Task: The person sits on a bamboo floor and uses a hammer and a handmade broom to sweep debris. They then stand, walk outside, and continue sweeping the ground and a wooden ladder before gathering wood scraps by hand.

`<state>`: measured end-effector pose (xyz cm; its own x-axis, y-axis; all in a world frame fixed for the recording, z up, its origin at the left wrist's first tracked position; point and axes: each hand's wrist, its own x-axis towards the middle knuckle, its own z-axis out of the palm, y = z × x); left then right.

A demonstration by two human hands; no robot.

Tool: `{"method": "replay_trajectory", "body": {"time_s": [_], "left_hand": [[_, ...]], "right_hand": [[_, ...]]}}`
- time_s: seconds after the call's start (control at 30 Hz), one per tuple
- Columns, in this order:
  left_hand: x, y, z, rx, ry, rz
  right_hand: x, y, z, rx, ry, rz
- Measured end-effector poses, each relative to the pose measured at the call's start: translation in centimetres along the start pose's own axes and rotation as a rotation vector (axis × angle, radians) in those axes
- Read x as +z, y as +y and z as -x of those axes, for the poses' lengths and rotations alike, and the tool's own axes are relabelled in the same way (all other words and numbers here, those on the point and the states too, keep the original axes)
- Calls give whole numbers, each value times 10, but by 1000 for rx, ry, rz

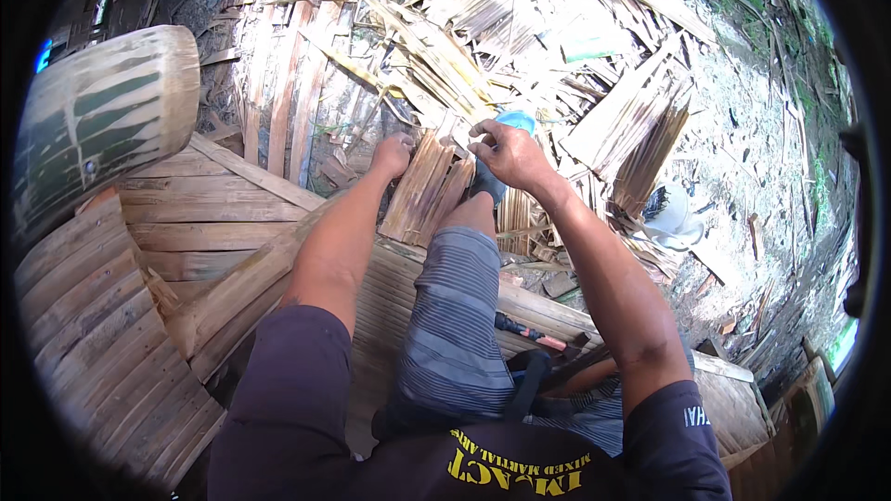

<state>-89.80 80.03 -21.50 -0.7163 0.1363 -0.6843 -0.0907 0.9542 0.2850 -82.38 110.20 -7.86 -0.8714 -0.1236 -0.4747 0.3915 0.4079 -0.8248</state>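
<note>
The tan, pleated dry-leaf panel (425, 187) mid-frame looks brittle, best edge-held; whether left hand (393, 156) or right hand (513, 156) pinches, I cannot tell.

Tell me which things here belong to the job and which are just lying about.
Likely in the job:
dry brown leaf strips, by the left hand and right hand

Likely just lying about:
thick bamboo piece
clear plastic container

Log (116, 116) left, leaf panel (419, 190) centre, container (670, 221) right
</note>
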Motion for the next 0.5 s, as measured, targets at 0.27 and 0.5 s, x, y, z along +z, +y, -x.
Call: {"method": "replay_trajectory", "body": {"time_s": [0.27,0.5], "left_hand": [[35,-95,-102,-212,526,97],[-44,-165,-199,-308,676,-16]], "right_hand": [[100,77,-105,-29,-114,-56],[156,64,-188,-81,-260,-280]]}}
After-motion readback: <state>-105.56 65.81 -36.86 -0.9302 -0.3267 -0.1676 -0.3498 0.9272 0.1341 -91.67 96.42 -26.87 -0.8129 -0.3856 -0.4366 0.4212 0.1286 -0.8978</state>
